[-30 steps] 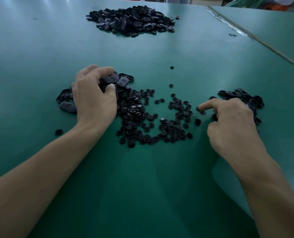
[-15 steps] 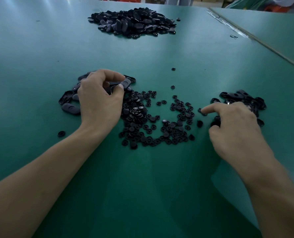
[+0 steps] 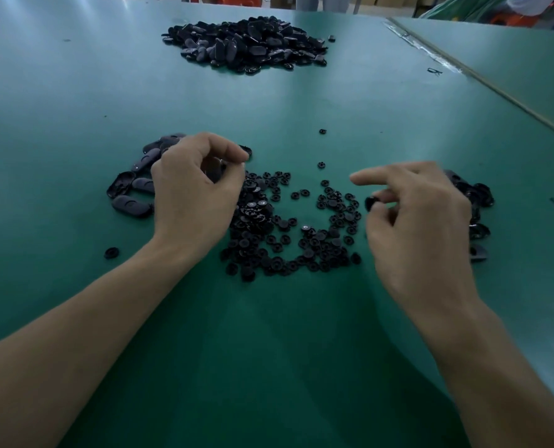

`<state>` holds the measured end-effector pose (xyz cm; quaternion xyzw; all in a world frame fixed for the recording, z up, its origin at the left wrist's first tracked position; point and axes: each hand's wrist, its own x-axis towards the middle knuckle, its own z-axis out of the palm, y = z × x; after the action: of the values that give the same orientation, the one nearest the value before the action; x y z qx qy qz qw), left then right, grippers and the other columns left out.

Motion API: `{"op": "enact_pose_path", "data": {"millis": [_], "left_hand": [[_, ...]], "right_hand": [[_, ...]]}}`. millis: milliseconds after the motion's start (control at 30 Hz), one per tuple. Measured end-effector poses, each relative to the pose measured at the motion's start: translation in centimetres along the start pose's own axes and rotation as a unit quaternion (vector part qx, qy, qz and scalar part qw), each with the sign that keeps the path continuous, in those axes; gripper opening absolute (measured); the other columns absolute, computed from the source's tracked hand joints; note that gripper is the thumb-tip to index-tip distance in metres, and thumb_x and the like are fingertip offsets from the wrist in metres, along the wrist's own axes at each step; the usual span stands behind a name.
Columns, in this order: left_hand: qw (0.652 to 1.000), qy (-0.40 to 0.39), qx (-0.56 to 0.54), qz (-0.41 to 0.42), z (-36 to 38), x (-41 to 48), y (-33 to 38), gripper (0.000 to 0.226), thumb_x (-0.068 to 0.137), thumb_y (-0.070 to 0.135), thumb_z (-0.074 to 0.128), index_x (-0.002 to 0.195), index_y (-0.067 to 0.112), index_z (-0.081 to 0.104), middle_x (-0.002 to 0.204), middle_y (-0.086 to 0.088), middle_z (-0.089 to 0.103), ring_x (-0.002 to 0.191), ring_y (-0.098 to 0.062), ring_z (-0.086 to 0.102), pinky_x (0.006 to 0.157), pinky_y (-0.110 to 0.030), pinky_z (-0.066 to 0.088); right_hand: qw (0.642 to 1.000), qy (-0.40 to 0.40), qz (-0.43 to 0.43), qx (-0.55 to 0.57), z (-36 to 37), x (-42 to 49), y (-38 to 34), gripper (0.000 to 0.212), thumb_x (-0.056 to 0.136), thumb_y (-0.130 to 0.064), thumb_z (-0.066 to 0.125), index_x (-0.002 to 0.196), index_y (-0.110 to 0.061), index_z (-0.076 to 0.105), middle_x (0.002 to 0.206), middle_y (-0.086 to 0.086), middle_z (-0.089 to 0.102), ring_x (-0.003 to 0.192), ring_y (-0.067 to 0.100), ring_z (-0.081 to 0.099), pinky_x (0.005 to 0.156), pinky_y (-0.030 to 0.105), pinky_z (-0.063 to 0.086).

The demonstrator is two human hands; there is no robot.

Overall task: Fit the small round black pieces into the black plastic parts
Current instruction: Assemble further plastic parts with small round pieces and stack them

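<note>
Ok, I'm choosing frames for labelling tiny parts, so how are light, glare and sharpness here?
Head view: dim, bluish light; pale glare streaks on the green table far left; right hand and the round piece it pinches slightly motion-smeared; left hand, gripping a black plastic part, sharper; pile of round pieces merges into low-contrast black.

Streaks of overhead light fall across a smooth green worktop (image 3: 75, 92) with a soft satin sheen. Between the hands lie scattered small round black pieces (image 3: 288, 234) of moulded plastic, several glossy enough to glint at their centres. Just beside the left hand (image 3: 198, 195), oblong black plastic parts (image 3: 130, 205) look smooth and semi-matt, with dull grey highlights on their backs. Behind the right hand (image 3: 421, 227), further black parts (image 3: 479, 195) show shinier rims. Far ahead of both hands, a heap (image 3: 246, 43) of the same plastic looks mostly matt.
</note>
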<state>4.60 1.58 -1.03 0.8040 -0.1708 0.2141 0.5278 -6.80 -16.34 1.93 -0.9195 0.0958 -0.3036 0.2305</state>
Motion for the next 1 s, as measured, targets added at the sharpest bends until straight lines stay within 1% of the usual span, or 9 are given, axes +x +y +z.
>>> {"op": "enact_pose_path", "data": {"millis": [100,200,333,467,533,667,800,900,1000], "left_hand": [[0.996,-0.046,0.004,0.076,0.0,-0.8,1.1,0.008,0.089,0.023,0.071,0.095,0.026,0.068,0.086,0.019,0.066,0.075,-0.007,0.061,0.071,-0.02,0.047],[0.978,-0.122,0.035,0.167,0.0,-1.5,1.8,0.026,0.086,0.033,0.068,0.108,0.021,0.072,0.09,0.018,0.069,0.087,-0.01,0.063,0.086,-0.035,0.048],[0.95,-0.2,0.09,0.223,0.1,-1.9,1.9,0.044,0.083,0.046,0.063,0.117,0.019,0.07,0.092,0.017,0.07,0.088,-0.01,0.06,0.088,-0.034,0.042],[0.96,-0.195,0.062,0.193,0.2,-1.9,1.6,0.041,0.086,0.046,0.064,0.118,0.022,0.069,0.092,0.011,0.071,0.086,-0.014,0.067,0.089,-0.041,0.05],[0.964,-0.189,0.043,0.182,0.3,-1.8,1.4,0.034,0.086,0.037,0.07,0.117,0.023,0.07,0.091,0.007,0.073,0.085,-0.014,0.069,0.084,-0.044,0.055],[0.968,-0.178,0.027,0.177,0.4,-1.5,1.1,0.025,0.085,0.025,0.072,0.11,0.024,0.073,0.084,0.01,0.069,0.08,-0.001,0.064,0.076,-0.025,0.053],[0.975,-0.164,-0.015,0.148,0.4,-1.4,1.1,0.018,0.085,0.022,0.075,0.103,0.023,0.074,0.084,0.017,0.068,0.076,0.004,0.062,0.07,-0.011,0.043],[0.979,-0.164,-0.057,0.108,0.3,-1.3,1.3,0.014,0.085,0.023,0.075,0.099,0.023,0.073,0.082,0.017,0.069,0.07,0.003,0.063,0.066,-0.011,0.043],[0.979,-0.169,-0.073,0.092,0.3,-1.3,1.3,0.015,0.085,0.024,0.074,0.1,0.022,0.074,0.084,0.011,0.072,0.073,-0.006,0.066,0.064,-0.017,0.046]], "right_hand": [[0.994,0.002,-0.024,0.108,1.4,-0.5,-0.7,0.043,0.082,0.012,0.06,0.105,-0.022,0.074,0.104,-0.006,0.056,0.087,0.004,0.06,0.079,0.015,0.051],[0.969,0.005,0.008,0.247,2.1,-0.5,-0.9,0.044,0.081,0.011,0.063,0.098,-0.029,0.073,0.102,-0.004,0.057,0.091,0.004,0.061,0.077,0.013,0.051],[0.927,-0.005,0.053,0.371,2.6,-0.2,-0.7,0.045,0.083,0.008,0.067,0.096,-0.035,0.07,0.104,0.017,0.062,0.085,0.006,0.06,0.076,0.016,0.05],[0.898,-0.037,0.07,0.432,3.2,-0.3,-0.8,0.041,0.086,0.01,0.064,0.099,-0.028,0.073,0.105,0.022,0.059,0.09,0.018,0.061,0.082,0.023,0.051],[0.902,-0.045,0.066,0.424,3.4,-0.4,-0.6,0.04,0.087,0.011,0.063,0.101,-0.026,0.073,0.104,0.017,0.063,0.092,0.021,0.063,0.084,0.025,0.051],[0.912,-0.041,0.06,0.404,3.3,-0.4,-0.4,0.031,0.087,0.0,0.071,0.1,-0.028,0.071,0.089,-0.005,0.072,0.081,0.008,0.066,0.075,0.016,0.051],[0.924,-0.029,0.053,0.377,3.3,-0.3,-0.2,0.021,0.085,-0.011,0.076,0.088,-0.031,0.07,0.081,-0.01,0.074,0.076,0.006,0.068,0.071,0.015,0.051],[0.919,-0.038,0.063,0.388,3.4,-0.3,-0.1,0.019,0.085,-0.013,0.077,0.085,-0.03,0.069,0.078,-0.01,0.074,0.072,0.006,0.069,0.068,0.014,0.051],[0.91,-0.044,0.066,0.407,3.5,-0.1,0.0,0.019,0.086,-0.009,0.075,0.085,-0.028,0.071,0.075,-0.007,0.074,0.068,0.008,0.068,0.066,0.015,0.052]]}}
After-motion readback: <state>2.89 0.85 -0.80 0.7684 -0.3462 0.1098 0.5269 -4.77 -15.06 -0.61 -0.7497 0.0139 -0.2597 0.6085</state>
